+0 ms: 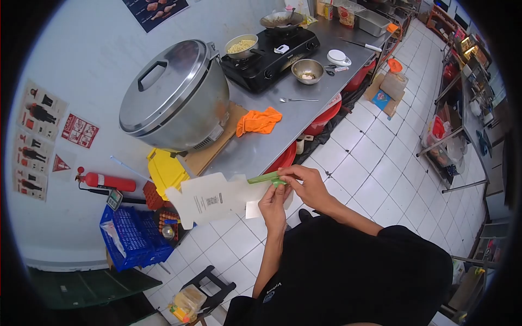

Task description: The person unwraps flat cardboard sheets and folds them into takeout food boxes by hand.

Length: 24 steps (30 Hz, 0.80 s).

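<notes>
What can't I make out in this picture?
All in the head camera's view:
- What the green strip is: too small, partly covered by the left hand and right hand.
- The small print on the white cardboard: too small.
- Anything inside the big pot: hidden by its lid.
- The full red tubs: partly hidden by the metal table.

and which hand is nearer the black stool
Left. The left hand is above and right of the black stool in view; the right hand is farther up and right.
</notes>
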Each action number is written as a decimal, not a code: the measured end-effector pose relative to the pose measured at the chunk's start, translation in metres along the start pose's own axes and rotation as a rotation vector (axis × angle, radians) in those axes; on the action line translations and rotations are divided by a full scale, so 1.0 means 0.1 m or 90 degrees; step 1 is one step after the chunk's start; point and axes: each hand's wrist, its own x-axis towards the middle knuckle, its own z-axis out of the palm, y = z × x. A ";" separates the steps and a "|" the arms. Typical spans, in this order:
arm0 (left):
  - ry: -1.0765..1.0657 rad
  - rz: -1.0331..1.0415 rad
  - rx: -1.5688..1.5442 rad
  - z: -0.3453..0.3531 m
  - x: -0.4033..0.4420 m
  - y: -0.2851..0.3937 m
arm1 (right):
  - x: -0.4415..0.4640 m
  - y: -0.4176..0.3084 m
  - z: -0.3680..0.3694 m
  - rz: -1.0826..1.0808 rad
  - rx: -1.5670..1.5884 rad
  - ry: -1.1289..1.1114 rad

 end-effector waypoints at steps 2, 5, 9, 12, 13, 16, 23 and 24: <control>0.013 0.036 0.047 0.02 0.02 -0.01 | -0.01 -0.03 -0.05 0.032 0.017 -0.024; 0.038 0.095 0.121 0.03 0.00 -0.01 | 0.05 -0.04 -0.14 0.023 0.025 -0.069; 0.090 0.125 0.111 0.12 -0.06 0.08 | 0.08 -0.08 -0.17 0.054 0.112 -0.087; 0.101 0.130 0.127 0.11 -0.06 0.10 | 0.07 -0.20 -0.16 0.052 0.113 -0.082; 0.105 0.136 0.119 0.11 -0.07 0.10 | 0.06 -0.22 -0.16 0.046 0.106 -0.078; 0.103 0.161 0.104 0.04 -0.06 0.07 | 0.03 -0.19 -0.17 -0.017 0.060 -0.128; 0.090 0.200 0.035 -0.01 -0.06 0.06 | -0.11 -0.27 -0.25 -0.238 -0.097 -0.170; 0.076 0.200 0.018 0.01 -0.06 0.06 | -0.13 -0.27 -0.24 -0.269 -0.132 -0.153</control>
